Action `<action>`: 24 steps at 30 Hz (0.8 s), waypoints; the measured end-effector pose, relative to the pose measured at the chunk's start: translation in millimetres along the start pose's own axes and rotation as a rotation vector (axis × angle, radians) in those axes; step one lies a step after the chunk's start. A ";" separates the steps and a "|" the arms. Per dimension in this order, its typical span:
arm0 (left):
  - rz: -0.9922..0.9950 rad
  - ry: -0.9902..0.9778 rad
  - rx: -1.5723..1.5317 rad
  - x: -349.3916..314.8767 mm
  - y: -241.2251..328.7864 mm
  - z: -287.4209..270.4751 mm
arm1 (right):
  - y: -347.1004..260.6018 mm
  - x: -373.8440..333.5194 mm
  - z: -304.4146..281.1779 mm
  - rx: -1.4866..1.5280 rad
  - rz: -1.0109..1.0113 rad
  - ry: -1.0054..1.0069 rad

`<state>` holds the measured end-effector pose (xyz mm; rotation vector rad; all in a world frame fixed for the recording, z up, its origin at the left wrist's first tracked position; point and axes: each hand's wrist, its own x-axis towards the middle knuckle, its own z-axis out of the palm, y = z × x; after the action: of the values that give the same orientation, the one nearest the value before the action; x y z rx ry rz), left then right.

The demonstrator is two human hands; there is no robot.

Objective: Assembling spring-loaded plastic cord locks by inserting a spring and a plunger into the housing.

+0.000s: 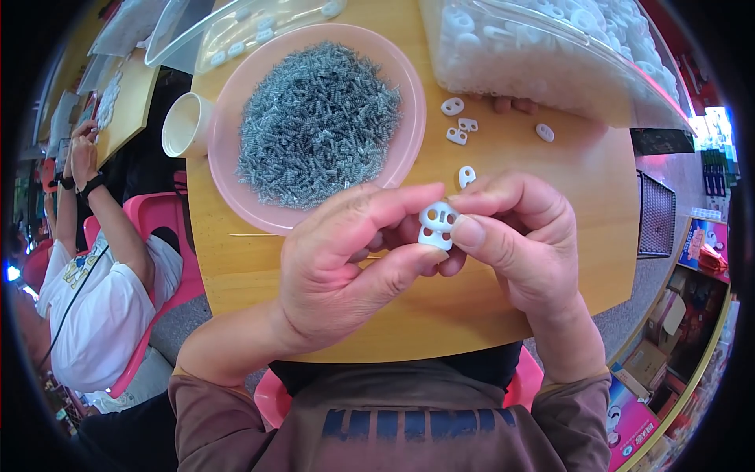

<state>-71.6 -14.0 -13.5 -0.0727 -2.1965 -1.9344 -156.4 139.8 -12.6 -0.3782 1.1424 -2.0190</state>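
Note:
Above the front of the wooden table (362, 330), both my hands pinch a small white plastic cord lock (437, 223). It has an oval head with two holes and a lower part that also shows two holes. My left hand (334, 256) grips the lower part with its thumb from the left. On the right, my right hand (531, 244) presses thumb and forefinger against the head; my other fingers are partly hidden. Just beyond lies a loose white two-hole piece (466, 176). A heap of small metal springs (318, 126) fills a pink round tray (222, 149).
A clear tub (519, 86) of white parts stands far right, with several loose pieces (456, 135) before it. Fingertips (515, 105) show by its edge. A pale cup (182, 124) lies tilted beside the tray, near a thin stick (255, 234). Leftward sits another person (118, 307).

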 end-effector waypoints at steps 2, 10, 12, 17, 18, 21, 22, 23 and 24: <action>-0.047 0.019 -0.041 -1.5 -0.1 1.1 | 0.6 -0.3 -0.5 0.009 -0.001 -0.006; -0.032 0.004 0.033 -1.3 0.2 -1.4 | 0.7 0.7 0.0 -0.026 -0.043 -0.017; -0.040 0.014 0.029 -0.8 -0.1 -0.8 | 0.7 0.8 -0.6 -0.029 -0.047 -0.021; -0.038 0.040 0.043 -0.9 0.7 1.7 | -0.2 -0.2 0.0 -0.026 -0.049 -0.020; -0.038 0.040 0.044 -1.1 1.3 1.2 | -0.3 -0.6 -0.1 -0.032 -0.048 -0.023; -0.061 0.007 0.071 -1.8 2.1 -0.2 | 0.2 -1.3 -0.3 -0.046 -0.055 -0.029; -0.050 0.022 0.074 -1.9 1.6 0.6 | 0.5 -1.4 -0.4 -0.053 -0.063 -0.032; -0.038 0.036 0.078 -2.0 1.3 1.0 | 0.8 -1.5 -0.5 -0.054 -0.063 -0.033; -0.038 0.036 0.079 -1.8 1.6 0.3 | 0.8 -1.6 -0.6 -0.055 -0.073 -0.038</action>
<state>-69.6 -13.3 -12.3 0.0164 -2.2633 -1.8508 -155.3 141.1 -13.4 -0.4909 1.1777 -2.0373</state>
